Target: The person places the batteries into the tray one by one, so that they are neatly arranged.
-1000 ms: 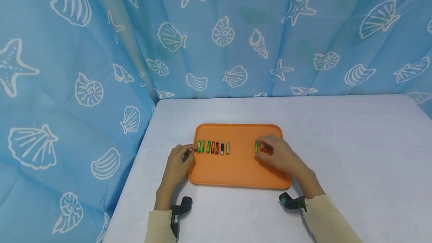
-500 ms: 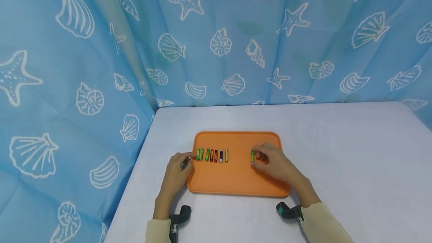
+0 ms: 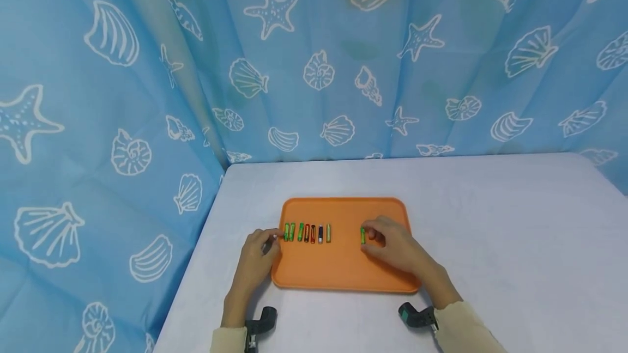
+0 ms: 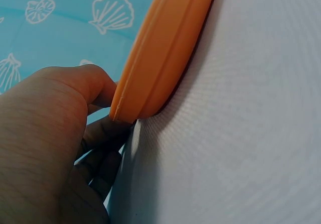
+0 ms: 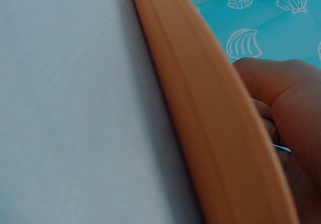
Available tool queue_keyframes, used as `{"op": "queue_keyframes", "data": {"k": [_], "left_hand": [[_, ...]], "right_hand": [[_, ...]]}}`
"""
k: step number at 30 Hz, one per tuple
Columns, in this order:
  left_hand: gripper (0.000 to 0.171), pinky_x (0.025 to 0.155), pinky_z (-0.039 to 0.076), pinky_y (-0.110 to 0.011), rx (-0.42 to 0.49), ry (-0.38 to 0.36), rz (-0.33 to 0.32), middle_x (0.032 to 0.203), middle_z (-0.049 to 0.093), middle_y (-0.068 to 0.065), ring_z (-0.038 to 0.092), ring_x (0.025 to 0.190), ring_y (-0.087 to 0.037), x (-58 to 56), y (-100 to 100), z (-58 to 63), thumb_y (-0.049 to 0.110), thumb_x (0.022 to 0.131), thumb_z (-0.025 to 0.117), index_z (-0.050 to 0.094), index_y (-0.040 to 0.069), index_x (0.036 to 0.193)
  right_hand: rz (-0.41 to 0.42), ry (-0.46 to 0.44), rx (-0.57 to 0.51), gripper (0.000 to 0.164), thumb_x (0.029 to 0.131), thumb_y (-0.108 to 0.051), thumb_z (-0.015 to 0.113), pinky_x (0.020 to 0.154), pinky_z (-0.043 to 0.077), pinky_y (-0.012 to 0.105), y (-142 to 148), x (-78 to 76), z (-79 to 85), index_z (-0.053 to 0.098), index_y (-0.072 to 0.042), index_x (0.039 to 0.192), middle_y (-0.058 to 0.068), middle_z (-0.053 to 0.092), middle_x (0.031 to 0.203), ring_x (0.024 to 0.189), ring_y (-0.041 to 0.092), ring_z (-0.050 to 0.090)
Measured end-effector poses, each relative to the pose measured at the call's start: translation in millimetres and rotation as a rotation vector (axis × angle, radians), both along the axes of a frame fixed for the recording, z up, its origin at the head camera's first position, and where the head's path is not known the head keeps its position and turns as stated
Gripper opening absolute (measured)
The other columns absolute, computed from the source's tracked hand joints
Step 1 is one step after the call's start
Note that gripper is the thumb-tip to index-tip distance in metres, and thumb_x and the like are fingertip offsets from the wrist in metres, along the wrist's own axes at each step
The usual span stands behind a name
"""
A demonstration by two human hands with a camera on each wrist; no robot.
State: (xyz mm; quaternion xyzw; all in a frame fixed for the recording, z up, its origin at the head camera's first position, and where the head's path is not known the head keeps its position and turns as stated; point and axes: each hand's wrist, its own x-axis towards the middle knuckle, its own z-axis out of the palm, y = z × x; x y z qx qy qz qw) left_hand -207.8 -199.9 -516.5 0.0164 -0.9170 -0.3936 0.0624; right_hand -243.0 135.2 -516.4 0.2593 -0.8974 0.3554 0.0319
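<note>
On the orange tray (image 3: 343, 274), several small batteries (image 3: 307, 233) lie side by side, upright in view, toward the left. Their casings are green, red with black, dark blue with white, and yellowish green. My left hand (image 3: 255, 255) holds the tray's left rim, its index fingertip right beside the leftmost green battery (image 3: 287, 232). In the left wrist view the thumb (image 4: 93, 81) reaches over the rim, the other fingers lie outside it. Right of the row, my right hand (image 3: 392, 241) pinches a green battery (image 3: 363, 235) end to end between thumb and index finger. The tray wall hides this battery in the right wrist view.
The tray rests on a white-covered table (image 3: 490, 233). Behind and to the left hangs a blue curtain (image 3: 289, 80) with white shell and starfish prints. A black wrist camera (image 3: 414, 316) sits on each forearm, low in front of the tray.
My right hand has shifted left across the tray with the green battery, closer to the row. The left hand and the row keep their places; the whole view has tilted upward.
</note>
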Motion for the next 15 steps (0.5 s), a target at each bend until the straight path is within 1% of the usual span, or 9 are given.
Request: {"op": "queue_keyframes", "data": {"k": [9, 15], "left_hand": [[0.021, 0.085, 0.044, -0.040, 0.005, -0.002, 0.000, 0.097, 0.056, 0.005, 0.049, 0.095, -0.016, 3.6, -1.2, -2.9, 0.015, 0.096, 0.062, 0.070, 0.021, 0.115], [0.021, 0.083, 0.043, -0.039, -0.002, 0.019, -0.002, 0.096, 0.055, 0.005, 0.048, 0.094, -0.016, 0.8, 0.3, -1.6, 0.014, 0.096, 0.061, 0.070, 0.021, 0.114]], "right_hand": [[-0.002, 0.016, 0.009, 0.034, 0.083, -0.023, 0.083, 0.071, 0.044, 0.026, -2.4, 1.0, -4.9, 0.065, -0.010, 0.110, -0.006, 0.051, 0.088, 0.080, 0.011, 0.048], [-0.031, 0.016, 0.032, 0.035, 0.082, -0.024, 0.083, 0.070, 0.042, 0.025, -3.9, -0.8, -4.3, 0.066, -0.011, 0.110, -0.007, 0.050, 0.086, 0.079, 0.010, 0.047]]}}
